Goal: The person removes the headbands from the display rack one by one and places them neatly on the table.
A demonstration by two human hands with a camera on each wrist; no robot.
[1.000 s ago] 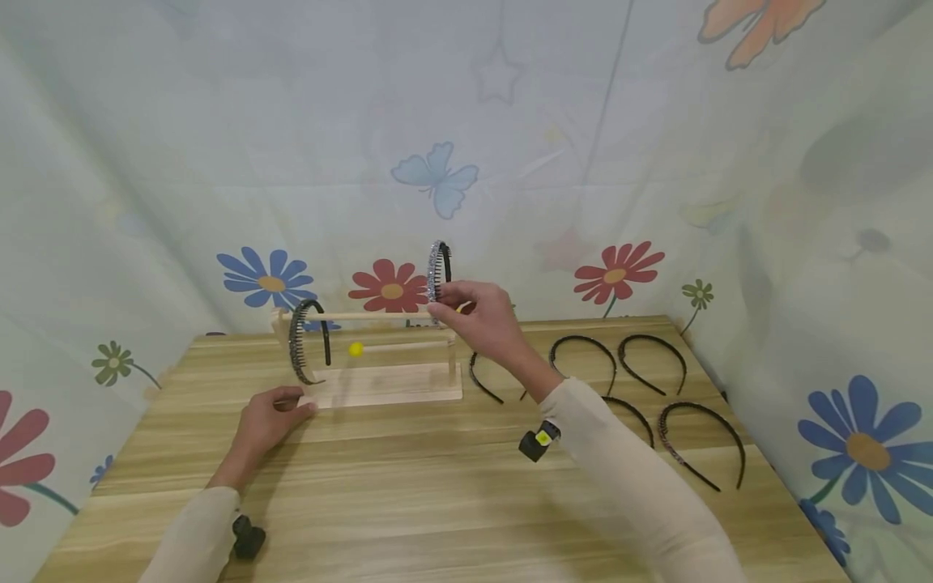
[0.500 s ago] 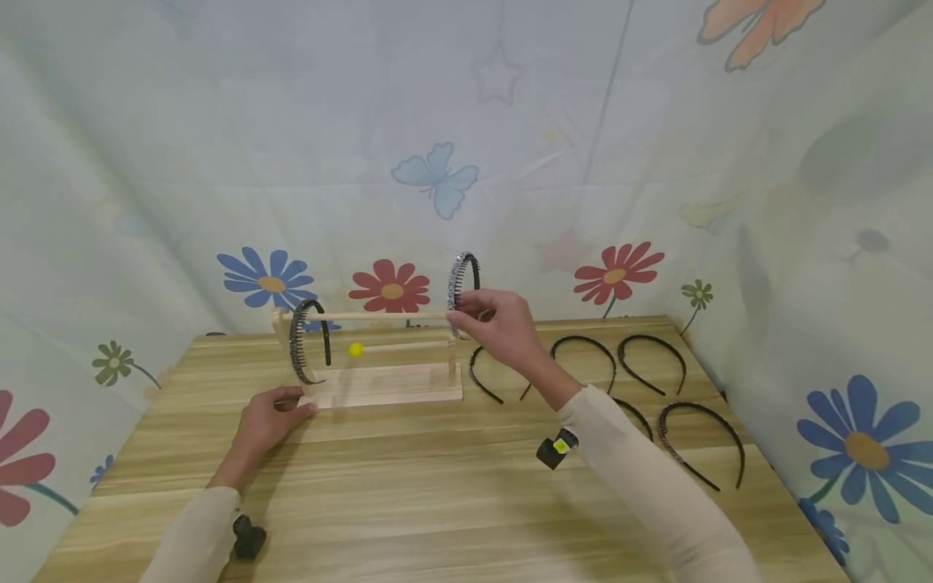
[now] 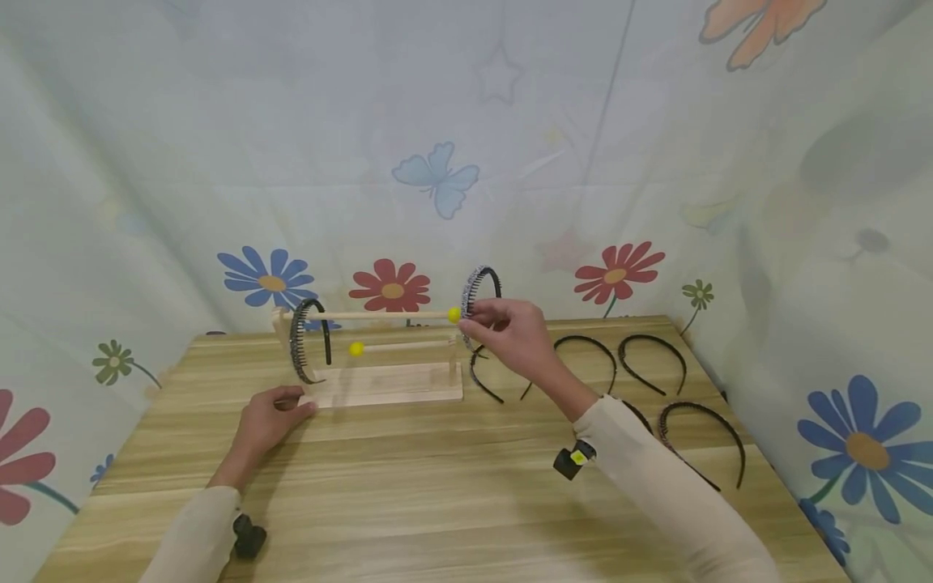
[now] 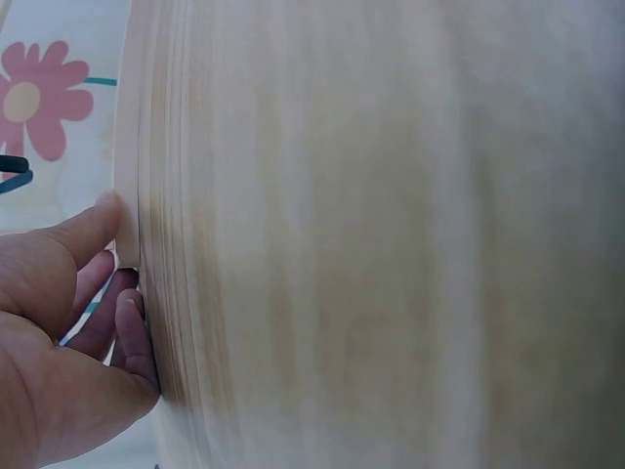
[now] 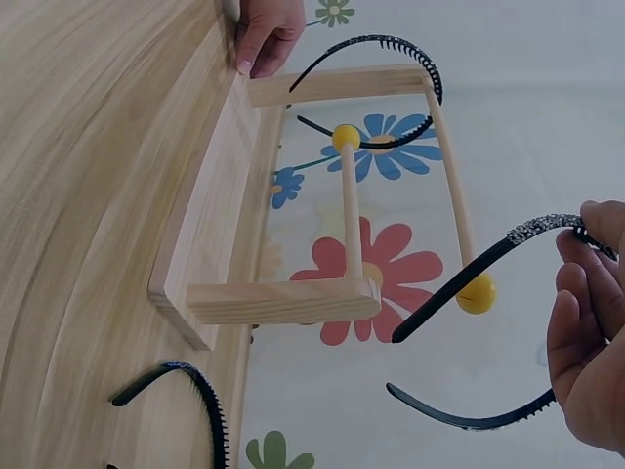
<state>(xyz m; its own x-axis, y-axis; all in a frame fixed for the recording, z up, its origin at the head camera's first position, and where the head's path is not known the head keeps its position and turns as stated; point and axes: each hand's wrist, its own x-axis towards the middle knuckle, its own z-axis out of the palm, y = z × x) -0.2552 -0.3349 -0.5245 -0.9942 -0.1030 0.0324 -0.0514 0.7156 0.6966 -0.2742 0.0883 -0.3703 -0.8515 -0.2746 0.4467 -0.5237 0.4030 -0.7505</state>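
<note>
My right hand [image 3: 513, 336] pinches a black toothed headband [image 3: 474, 285] with a glittery silver top, its two ends pointing down. It is at the yellow ball [image 3: 454, 315] on the free end of the upper rod of a wooden rack [image 3: 386, 387]. In the right wrist view one leg of the headband [image 5: 449, 298] overlaps that ball. My left hand [image 3: 266, 421] grips the front left corner of the rack's base, thumb [image 4: 98, 220] on its edge. A dark beaded headband [image 3: 297, 344] hangs at the left end of the upper rod.
Several black headbands lie on the wooden table [image 3: 437, 502] at the right, one [image 3: 703, 413] nearest the front; my right forearm partly covers others. A shorter lower rod with a yellow ball [image 3: 356, 349] points left from the rack's right post. A flowered cloth [image 3: 328, 146] stands behind.
My right hand has moved right and slightly down with the silver headband, along the upper rod to its ball end. The ball now shows. The left hand has stayed put.
</note>
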